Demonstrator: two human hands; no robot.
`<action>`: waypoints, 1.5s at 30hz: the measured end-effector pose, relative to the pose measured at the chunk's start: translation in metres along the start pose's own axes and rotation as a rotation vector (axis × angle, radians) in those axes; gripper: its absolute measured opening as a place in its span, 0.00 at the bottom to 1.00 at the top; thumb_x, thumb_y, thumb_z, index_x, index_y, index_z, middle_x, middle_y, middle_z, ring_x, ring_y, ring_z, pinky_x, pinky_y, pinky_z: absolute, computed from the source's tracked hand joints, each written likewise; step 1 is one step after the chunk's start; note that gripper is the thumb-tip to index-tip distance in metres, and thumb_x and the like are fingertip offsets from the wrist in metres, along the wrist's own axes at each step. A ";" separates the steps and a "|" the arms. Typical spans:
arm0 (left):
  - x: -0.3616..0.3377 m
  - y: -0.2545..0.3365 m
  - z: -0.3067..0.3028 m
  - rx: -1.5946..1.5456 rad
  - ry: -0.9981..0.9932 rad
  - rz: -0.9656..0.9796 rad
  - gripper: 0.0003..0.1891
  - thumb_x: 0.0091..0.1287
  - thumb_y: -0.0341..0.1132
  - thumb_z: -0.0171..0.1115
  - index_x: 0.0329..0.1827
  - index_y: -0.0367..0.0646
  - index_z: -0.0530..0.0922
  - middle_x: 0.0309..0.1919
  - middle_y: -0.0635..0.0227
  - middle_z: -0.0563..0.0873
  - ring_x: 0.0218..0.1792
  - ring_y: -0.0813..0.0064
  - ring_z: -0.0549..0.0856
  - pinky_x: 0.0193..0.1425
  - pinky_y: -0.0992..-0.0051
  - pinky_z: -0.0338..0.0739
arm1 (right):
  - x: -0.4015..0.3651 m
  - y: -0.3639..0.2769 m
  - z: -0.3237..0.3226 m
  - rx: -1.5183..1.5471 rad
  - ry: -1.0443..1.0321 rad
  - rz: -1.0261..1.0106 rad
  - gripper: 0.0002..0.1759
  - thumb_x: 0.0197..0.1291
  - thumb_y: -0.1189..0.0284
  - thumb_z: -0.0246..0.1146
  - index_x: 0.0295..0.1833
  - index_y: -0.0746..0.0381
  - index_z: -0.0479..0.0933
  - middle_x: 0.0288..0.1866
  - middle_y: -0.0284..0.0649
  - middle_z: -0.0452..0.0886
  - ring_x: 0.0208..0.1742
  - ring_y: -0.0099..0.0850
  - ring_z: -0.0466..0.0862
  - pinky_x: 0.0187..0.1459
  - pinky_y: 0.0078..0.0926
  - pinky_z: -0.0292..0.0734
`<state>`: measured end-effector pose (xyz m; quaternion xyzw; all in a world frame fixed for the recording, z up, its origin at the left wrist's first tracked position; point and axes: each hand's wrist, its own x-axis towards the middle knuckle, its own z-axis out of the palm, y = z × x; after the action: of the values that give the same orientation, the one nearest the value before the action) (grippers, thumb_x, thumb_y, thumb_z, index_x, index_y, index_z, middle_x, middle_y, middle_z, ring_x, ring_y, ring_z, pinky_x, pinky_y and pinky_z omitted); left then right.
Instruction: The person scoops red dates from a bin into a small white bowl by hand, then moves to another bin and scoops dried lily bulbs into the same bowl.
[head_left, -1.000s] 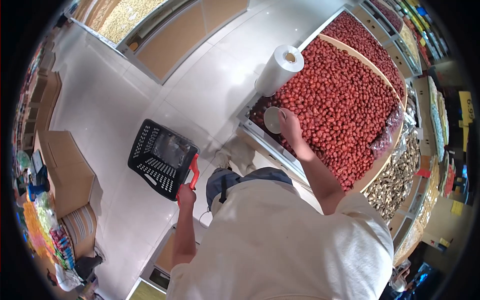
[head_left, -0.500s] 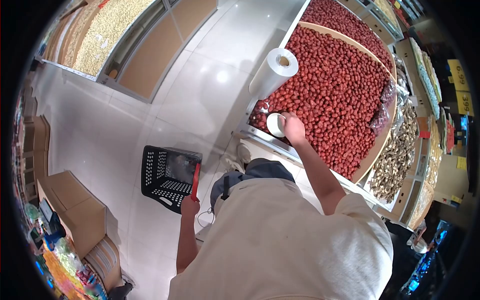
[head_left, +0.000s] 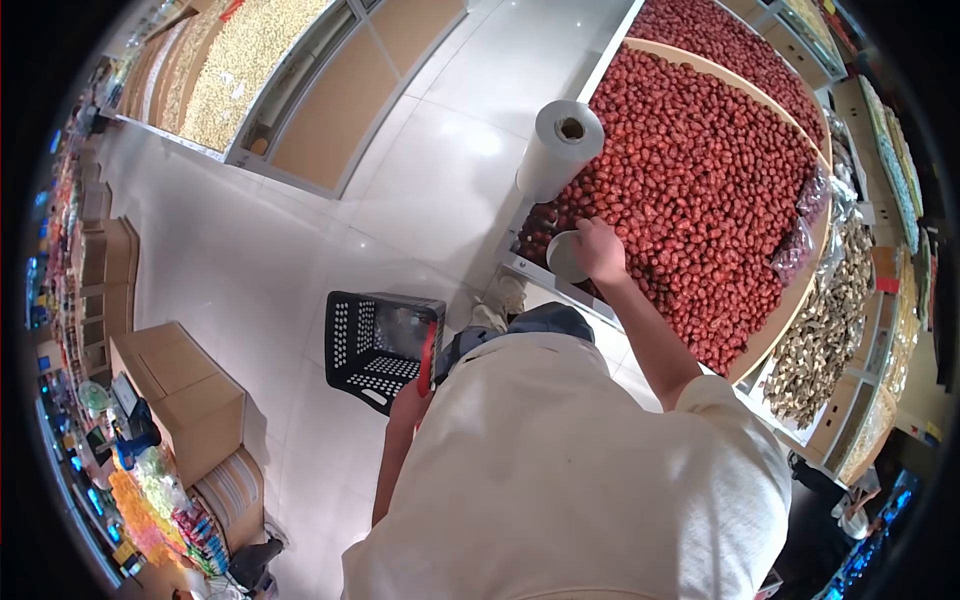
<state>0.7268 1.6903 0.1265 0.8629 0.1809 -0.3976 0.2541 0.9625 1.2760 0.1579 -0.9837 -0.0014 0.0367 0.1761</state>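
The right hand (head_left: 601, 250) has its grip closed on the rim of a white scoop (head_left: 563, 257). The scoop is held low at the near corner of the bin (head_left: 520, 268), mouth against the dates (head_left: 700, 180), just below the roll (head_left: 560, 150). The left hand (head_left: 410, 400) is wrapped around the red handle (head_left: 428, 358), so the basket (head_left: 375, 345) hangs tilted at the person's side. Compared with a second ago, the scoop stays at the same corner, while the basket has swung closer to the body.
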 end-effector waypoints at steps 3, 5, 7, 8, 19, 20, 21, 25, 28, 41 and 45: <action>0.004 0.013 -0.014 -0.139 0.044 0.056 0.24 0.62 0.45 0.65 0.55 0.37 0.78 0.43 0.50 0.87 0.47 0.53 0.86 0.53 0.60 0.79 | 0.003 -0.005 0.002 0.021 0.125 -0.153 0.12 0.53 0.69 0.66 0.43 0.62 0.78 0.41 0.43 0.78 0.45 0.46 0.80 0.46 0.42 0.77; 0.011 0.020 -0.019 -0.163 0.092 0.075 0.24 0.63 0.44 0.64 0.56 0.37 0.78 0.44 0.51 0.87 0.47 0.53 0.86 0.53 0.61 0.79 | 0.011 -0.010 0.011 0.084 0.118 -0.254 0.10 0.53 0.70 0.66 0.41 0.61 0.78 0.40 0.42 0.78 0.44 0.45 0.80 0.46 0.42 0.76; 0.023 0.029 -0.023 -0.167 0.180 0.116 0.23 0.64 0.41 0.63 0.58 0.36 0.77 0.46 0.51 0.87 0.47 0.54 0.86 0.53 0.62 0.79 | 0.015 -0.018 0.019 0.141 0.118 -0.350 0.09 0.53 0.71 0.65 0.40 0.61 0.79 0.39 0.42 0.79 0.43 0.44 0.80 0.46 0.41 0.76; 0.028 0.035 -0.022 -0.165 0.182 0.116 0.23 0.64 0.41 0.63 0.58 0.36 0.77 0.46 0.51 0.87 0.47 0.54 0.86 0.53 0.62 0.79 | 0.016 -0.023 0.023 0.096 0.069 -0.404 0.05 0.53 0.72 0.64 0.36 0.60 0.79 0.36 0.41 0.78 0.42 0.42 0.80 0.44 0.40 0.75; 0.040 0.111 -0.035 -0.409 0.223 0.351 0.22 0.63 0.38 0.65 0.57 0.34 0.77 0.51 0.47 0.83 0.54 0.53 0.83 0.61 0.65 0.75 | 0.038 -0.031 0.079 -0.240 -0.137 -0.483 0.07 0.56 0.72 0.58 0.33 0.56 0.82 0.33 0.40 0.83 0.40 0.36 0.85 0.44 0.39 0.75; 0.038 0.117 -0.037 -0.406 0.227 0.350 0.22 0.63 0.38 0.65 0.57 0.34 0.77 0.51 0.47 0.83 0.54 0.53 0.83 0.61 0.65 0.75 | 0.038 -0.031 0.082 -0.236 -0.135 -0.485 0.07 0.56 0.72 0.58 0.33 0.56 0.82 0.33 0.40 0.83 0.40 0.36 0.85 0.44 0.39 0.75; 0.036 0.125 -0.040 -0.367 0.249 0.382 0.21 0.63 0.37 0.65 0.56 0.34 0.77 0.50 0.48 0.84 0.53 0.54 0.84 0.59 0.66 0.76 | 0.038 -0.030 0.088 -0.231 -0.116 -0.489 0.06 0.55 0.72 0.59 0.32 0.57 0.82 0.32 0.40 0.83 0.38 0.37 0.85 0.42 0.39 0.76; 0.030 0.160 -0.056 -0.294 0.275 0.453 0.17 0.64 0.35 0.65 0.53 0.36 0.79 0.47 0.51 0.86 0.48 0.57 0.86 0.54 0.67 0.79 | 0.040 -0.026 0.106 -0.226 -0.025 -0.524 0.06 0.54 0.72 0.60 0.32 0.59 0.82 0.29 0.42 0.83 0.32 0.37 0.85 0.35 0.38 0.77; 0.037 0.193 -0.067 -0.364 0.298 0.583 0.15 0.65 0.34 0.65 0.51 0.36 0.80 0.45 0.53 0.87 0.46 0.59 0.87 0.52 0.68 0.80 | 0.040 -0.027 0.104 -0.233 -0.012 -0.487 0.05 0.53 0.72 0.60 0.30 0.60 0.81 0.28 0.41 0.83 0.31 0.36 0.85 0.32 0.36 0.78; 0.060 0.288 -0.055 0.017 0.078 0.929 0.16 0.65 0.37 0.64 0.52 0.38 0.81 0.47 0.57 0.87 0.48 0.58 0.86 0.52 0.65 0.80 | 0.043 -0.034 0.090 -0.134 -0.191 -0.334 0.06 0.50 0.72 0.62 0.31 0.61 0.83 0.30 0.46 0.85 0.33 0.44 0.87 0.34 0.41 0.82; 0.067 0.274 -0.044 -0.017 0.037 0.952 0.15 0.65 0.39 0.65 0.51 0.40 0.82 0.44 0.55 0.87 0.46 0.53 0.85 0.52 0.63 0.79 | 0.042 -0.032 0.099 -0.161 -0.180 -0.290 0.07 0.51 0.73 0.61 0.33 0.61 0.84 0.31 0.45 0.85 0.35 0.43 0.88 0.34 0.39 0.83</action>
<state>0.9351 1.5025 0.1797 0.8548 -0.2267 -0.2201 0.4117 0.9978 1.3412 0.0734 -0.9768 -0.1620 0.0983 0.0996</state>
